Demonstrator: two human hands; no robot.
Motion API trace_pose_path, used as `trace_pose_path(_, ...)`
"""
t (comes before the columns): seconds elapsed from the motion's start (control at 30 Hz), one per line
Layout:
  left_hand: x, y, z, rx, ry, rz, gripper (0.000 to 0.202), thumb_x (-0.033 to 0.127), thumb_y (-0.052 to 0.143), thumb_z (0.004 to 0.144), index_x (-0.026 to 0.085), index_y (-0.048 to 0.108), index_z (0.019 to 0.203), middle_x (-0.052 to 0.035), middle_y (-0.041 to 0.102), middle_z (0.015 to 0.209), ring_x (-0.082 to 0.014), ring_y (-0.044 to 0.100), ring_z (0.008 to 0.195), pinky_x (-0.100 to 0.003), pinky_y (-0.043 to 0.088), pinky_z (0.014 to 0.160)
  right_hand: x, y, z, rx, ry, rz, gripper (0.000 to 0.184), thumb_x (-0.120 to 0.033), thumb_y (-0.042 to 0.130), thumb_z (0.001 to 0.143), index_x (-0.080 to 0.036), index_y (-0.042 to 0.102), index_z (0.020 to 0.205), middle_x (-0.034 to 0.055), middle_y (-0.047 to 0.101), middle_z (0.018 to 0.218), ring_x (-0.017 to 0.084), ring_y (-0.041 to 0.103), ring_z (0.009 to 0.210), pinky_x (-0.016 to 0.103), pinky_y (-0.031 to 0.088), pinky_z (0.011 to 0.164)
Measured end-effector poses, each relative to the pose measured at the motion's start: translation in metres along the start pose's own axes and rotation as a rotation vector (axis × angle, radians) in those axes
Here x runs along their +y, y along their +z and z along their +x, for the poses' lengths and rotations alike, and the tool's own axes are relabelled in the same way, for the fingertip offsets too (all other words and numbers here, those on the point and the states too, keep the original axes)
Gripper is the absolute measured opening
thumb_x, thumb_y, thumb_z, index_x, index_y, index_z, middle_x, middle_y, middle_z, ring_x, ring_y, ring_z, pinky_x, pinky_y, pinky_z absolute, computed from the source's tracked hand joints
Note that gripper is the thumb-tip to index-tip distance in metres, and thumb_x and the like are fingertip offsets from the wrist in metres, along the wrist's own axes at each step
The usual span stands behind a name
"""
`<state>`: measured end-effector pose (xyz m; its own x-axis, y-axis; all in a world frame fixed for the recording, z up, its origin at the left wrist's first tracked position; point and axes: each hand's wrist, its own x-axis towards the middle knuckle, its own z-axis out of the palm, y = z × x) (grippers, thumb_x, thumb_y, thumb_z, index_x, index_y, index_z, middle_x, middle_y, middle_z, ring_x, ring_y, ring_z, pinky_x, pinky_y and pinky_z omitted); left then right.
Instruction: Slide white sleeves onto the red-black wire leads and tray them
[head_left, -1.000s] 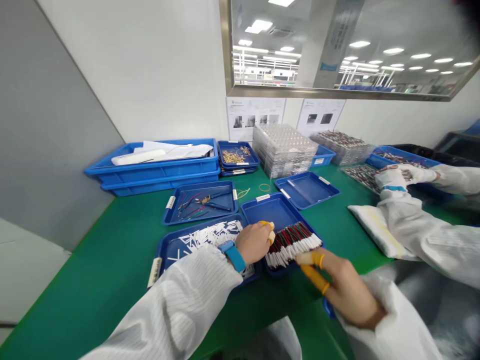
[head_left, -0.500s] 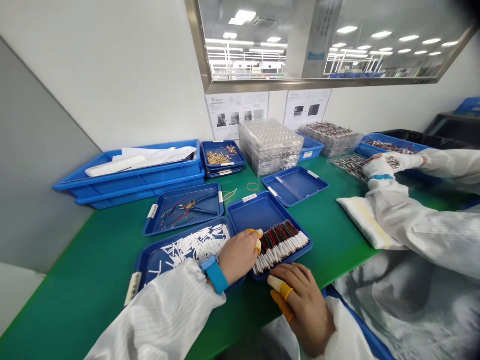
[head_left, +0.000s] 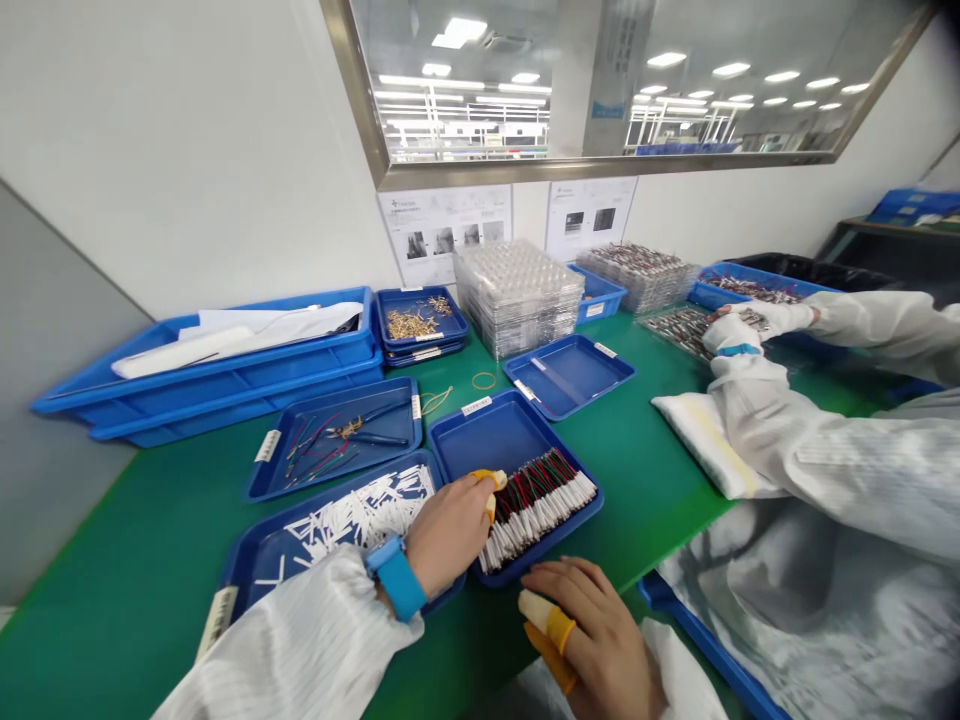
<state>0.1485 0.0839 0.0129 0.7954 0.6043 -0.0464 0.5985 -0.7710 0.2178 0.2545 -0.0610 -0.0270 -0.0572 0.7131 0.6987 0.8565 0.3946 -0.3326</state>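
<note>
My left hand (head_left: 450, 533), fingers curled, sits right against the red-and-black sleeved wires (head_left: 537, 507) in their blue tray (head_left: 480, 440) (I can't tell whether it grips any). My right hand (head_left: 592, 635), half-curled and empty, hovers just off the tray's near edge.

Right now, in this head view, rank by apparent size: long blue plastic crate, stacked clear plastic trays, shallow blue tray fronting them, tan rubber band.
Long blue plastic crate; stacked clear plastic trays and shallow blue tray, too alike to rank; tan rubber band.
</note>
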Motion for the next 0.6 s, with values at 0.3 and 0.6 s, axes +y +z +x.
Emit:
trace_pose_path(0.3,-0.040,-0.030,0.020,0.102,-0.121,0.072,0.030,0.011,0.045,0.082,0.014,0.050,0.111,-0.0111,0.049,0.121,-0.0232,0.046,0.110,-0.042,0.036,0.092,0.068,-0.026,-0.037,0.228,0.996,0.594,0.042,-0.041,0.057,0.074,-0.019,0.050,0.109,0.0100,0.068,0.086,0.023,0.066,0.070,0.035,0.053,0.062)
trace_pose_path(0.6,-0.075,-0.024,0.105,0.025,-0.199,-0.039,0.025,0.026,0.050,0.084,0.016,0.052,0.106,-0.0065,0.055,0.108,-0.0192,0.057,0.090,-0.039,0.047,0.075,0.038,-0.001,-0.018,0.321,1.314,1.346,0.042,-0.056,0.059,0.065,-0.022,0.055,0.089,0.0069,0.067,0.084,0.025,0.065,0.079,0.045,0.046,0.075)
